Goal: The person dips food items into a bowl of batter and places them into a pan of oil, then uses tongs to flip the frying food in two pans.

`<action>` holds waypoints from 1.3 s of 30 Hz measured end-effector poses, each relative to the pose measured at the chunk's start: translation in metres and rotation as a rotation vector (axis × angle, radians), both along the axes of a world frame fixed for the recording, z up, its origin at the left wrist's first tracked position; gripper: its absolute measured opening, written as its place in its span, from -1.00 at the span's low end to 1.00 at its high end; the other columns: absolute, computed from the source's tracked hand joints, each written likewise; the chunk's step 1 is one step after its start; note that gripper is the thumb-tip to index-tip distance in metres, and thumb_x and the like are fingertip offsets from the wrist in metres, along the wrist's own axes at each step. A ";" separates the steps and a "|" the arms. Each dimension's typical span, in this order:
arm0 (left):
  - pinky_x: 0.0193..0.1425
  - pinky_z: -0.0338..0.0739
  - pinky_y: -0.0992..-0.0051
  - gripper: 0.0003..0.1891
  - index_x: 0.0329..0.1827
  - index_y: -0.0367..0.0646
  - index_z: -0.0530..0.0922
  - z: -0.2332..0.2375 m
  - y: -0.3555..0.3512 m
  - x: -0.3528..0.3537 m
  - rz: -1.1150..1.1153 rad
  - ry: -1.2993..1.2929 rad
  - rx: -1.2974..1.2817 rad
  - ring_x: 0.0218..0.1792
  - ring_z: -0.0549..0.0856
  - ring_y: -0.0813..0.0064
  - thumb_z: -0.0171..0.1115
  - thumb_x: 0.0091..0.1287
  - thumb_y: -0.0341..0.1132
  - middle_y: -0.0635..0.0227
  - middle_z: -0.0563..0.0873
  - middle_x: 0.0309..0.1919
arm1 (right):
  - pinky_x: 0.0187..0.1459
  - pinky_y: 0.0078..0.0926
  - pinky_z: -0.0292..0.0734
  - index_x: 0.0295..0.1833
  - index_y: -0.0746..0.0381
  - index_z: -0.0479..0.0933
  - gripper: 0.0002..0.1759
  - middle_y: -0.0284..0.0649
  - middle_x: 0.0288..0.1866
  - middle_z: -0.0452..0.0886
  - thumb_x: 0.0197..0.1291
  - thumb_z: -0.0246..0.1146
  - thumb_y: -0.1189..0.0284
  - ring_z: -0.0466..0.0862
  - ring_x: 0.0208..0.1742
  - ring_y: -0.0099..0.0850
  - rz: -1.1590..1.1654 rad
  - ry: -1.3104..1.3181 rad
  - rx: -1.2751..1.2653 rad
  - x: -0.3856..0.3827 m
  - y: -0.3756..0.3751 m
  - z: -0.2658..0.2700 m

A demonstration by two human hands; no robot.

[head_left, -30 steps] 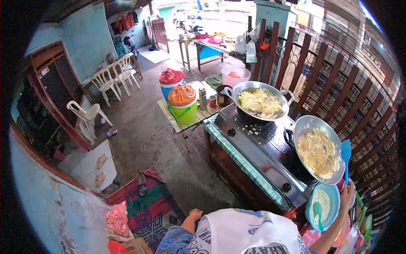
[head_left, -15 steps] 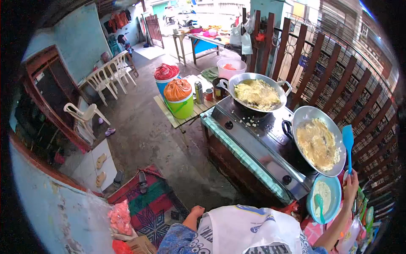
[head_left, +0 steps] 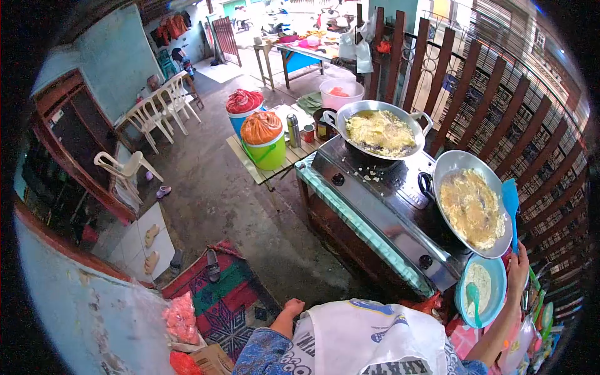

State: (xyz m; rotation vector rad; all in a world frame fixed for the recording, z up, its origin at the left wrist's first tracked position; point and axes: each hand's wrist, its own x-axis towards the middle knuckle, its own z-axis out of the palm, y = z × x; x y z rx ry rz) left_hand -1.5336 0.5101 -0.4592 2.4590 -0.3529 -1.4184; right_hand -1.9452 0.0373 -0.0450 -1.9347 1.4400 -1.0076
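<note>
My right hand point(head_left: 517, 267) is closed around the handle of a blue spatula point(head_left: 510, 199). The spatula's flat head points up, beside the right rim of the nearer wok point(head_left: 445, 164). In that wok, pale yellow batter food point(head_left: 473, 206) fries in bubbling oil. Just below my right hand's side of the stove is a light blue basin point(head_left: 501, 289) of creamy batter, with a teal ladle point(head_left: 474, 303) in it. My left hand point(head_left: 294, 307) hangs low beside my apron point(head_left: 350, 325), fingers curled, with nothing visible in it.
A second wok point(head_left: 345, 125) with frying food stands on the far burner of the stove point(head_left: 375, 200). A bamboo bench point(head_left: 255, 164) holds a green bucket point(head_left: 269, 156) and a flask point(head_left: 293, 130). A slatted fence point(head_left: 475, 100) runs along the right. A patterned rug point(head_left: 219, 300) lies at left.
My right hand and the blue spatula have shifted slightly, the spatula head moving a little left and down near the wok rim. My left hand stays low at my side.
</note>
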 end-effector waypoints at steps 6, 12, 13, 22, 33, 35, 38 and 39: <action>0.13 0.43 0.33 -0.62 -0.07 0.00 0.64 0.011 -0.001 -0.004 -0.008 -0.064 -0.006 -0.01 0.61 0.23 0.11 0.17 -0.01 0.20 0.65 -0.06 | -0.55 -0.71 0.25 0.16 0.26 0.42 -0.61 -0.35 -0.31 0.55 0.18 0.09 0.53 0.34 -0.56 -0.68 0.052 -0.081 0.021 0.016 0.007 0.008; 0.13 0.44 0.31 -0.62 -0.07 -0.01 0.64 0.017 -0.003 -0.001 0.011 -0.071 -0.032 -0.02 0.61 0.20 0.11 0.17 -0.03 0.18 0.65 -0.08 | -0.55 -0.68 0.27 0.14 0.28 0.43 -0.65 -0.39 -0.38 0.51 0.24 0.09 0.48 0.34 -0.56 -0.68 0.014 -0.020 -0.067 0.022 -0.001 0.001; 0.13 0.44 0.31 -0.62 -0.07 -0.01 0.64 0.018 -0.003 -0.001 0.013 -0.073 -0.031 -0.02 0.61 0.20 0.11 0.17 -0.03 0.18 0.65 -0.08 | -0.55 -0.68 0.27 0.14 0.28 0.43 -0.65 -0.39 -0.38 0.51 0.24 0.09 0.48 0.34 -0.56 -0.68 0.016 -0.022 -0.065 0.019 -0.008 -0.005; 0.15 0.42 0.32 -0.64 -0.10 0.00 0.65 0.018 0.000 0.001 -0.008 -0.116 -0.023 0.02 0.59 0.21 0.12 0.16 -0.02 0.18 0.64 -0.06 | -0.56 -0.65 0.29 0.13 0.24 0.43 -0.67 -0.40 -0.48 0.46 0.25 0.08 0.50 0.38 -0.56 -0.66 -0.022 0.037 0.044 0.022 -0.003 0.003; -0.18 0.52 0.49 -0.65 -0.14 -0.21 0.62 -0.093 0.032 0.023 0.052 -0.027 -0.225 -0.29 0.67 0.49 0.20 0.19 -0.10 0.26 0.71 -0.32 | -0.09 -0.42 0.48 0.11 0.22 0.46 -0.63 -0.06 -0.12 0.62 0.16 0.07 0.48 0.63 -0.21 -0.33 -0.017 0.412 -0.023 0.036 0.025 0.078; -0.18 0.52 0.49 -0.65 -0.14 -0.22 0.62 -0.087 0.034 0.020 0.073 -0.015 -0.240 -0.30 0.67 0.48 0.20 0.19 -0.10 0.26 0.71 -0.32 | 0.04 -0.34 0.42 0.07 0.22 0.48 -0.65 0.00 -0.08 0.60 0.13 0.11 0.46 0.60 -0.03 -0.13 0.011 0.452 -0.131 0.029 0.022 0.089; -0.18 0.52 0.48 -0.65 -0.14 -0.23 0.61 -0.079 0.033 0.016 0.079 -0.009 -0.253 -0.30 0.66 0.48 0.20 0.20 -0.11 0.26 0.71 -0.32 | -0.03 -0.29 0.45 0.04 0.14 0.52 -0.66 -0.01 -0.15 0.61 0.11 0.12 0.47 0.60 -0.09 -0.08 0.000 0.585 -0.126 0.022 0.020 0.115; -0.19 0.52 0.48 -0.65 -0.14 -0.23 0.61 -0.083 0.031 0.016 0.071 -0.004 -0.256 -0.30 0.66 0.48 0.20 0.20 -0.12 0.26 0.71 -0.32 | -0.07 -0.25 0.47 0.03 0.08 0.54 -0.65 -0.05 -0.16 0.62 0.08 0.13 0.47 0.60 -0.12 -0.08 -0.003 0.650 -0.103 0.022 0.023 0.127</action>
